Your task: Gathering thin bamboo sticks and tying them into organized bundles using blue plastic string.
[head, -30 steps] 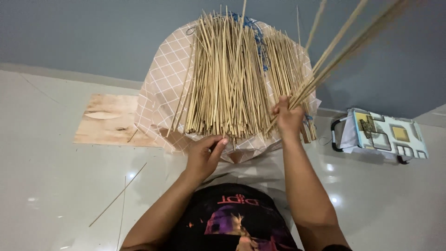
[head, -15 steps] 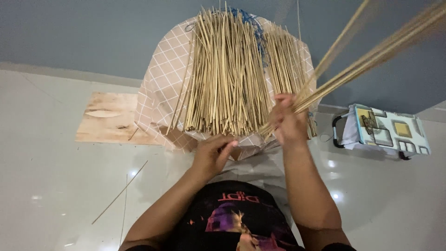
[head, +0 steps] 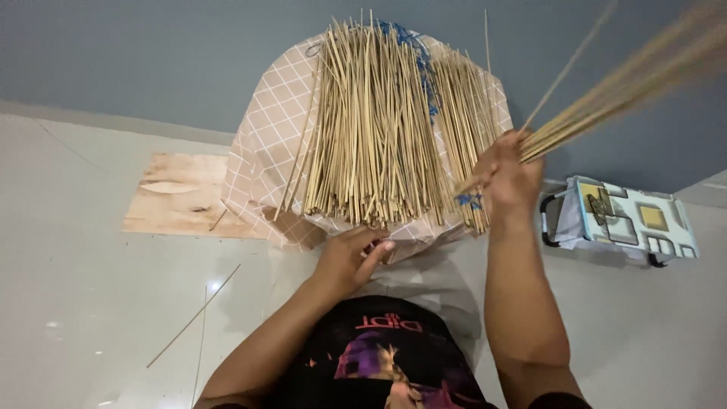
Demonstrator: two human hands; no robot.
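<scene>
In the right hand point(head: 506, 178), up at about two o'clock from the middle of the view, sits a thin handful of bamboo sticks point(head: 606, 98) — the fist is closed round their lower ends, and their long axis runs from the hand out toward the upper right corner, blurred at the far tips. A scrap of blue string point(head: 467, 200) shows just under that hand. At nine o'clock from it, touching or nearly so, stands the big bundle of sticks point(head: 379, 129), its sticks fanned roughly upright with the cut ends at six o'clock, lying on a checked beige cloth point(head: 269, 144). The left hand point(head: 350, 257) is the nearer one to those cut ends: it rests right beneath them at six o'clock, fingers curled against the cloth's edge; whether it pinches anything I cannot tell. Further out, a wooden board point(head: 178, 195) lies on the pale floor point(head: 83, 273) at nine o'clock, a stray stick point(head: 193, 316) at seven o'clock, and a patterned box point(head: 636, 220) at three o'clock — well apart from both hands.
</scene>
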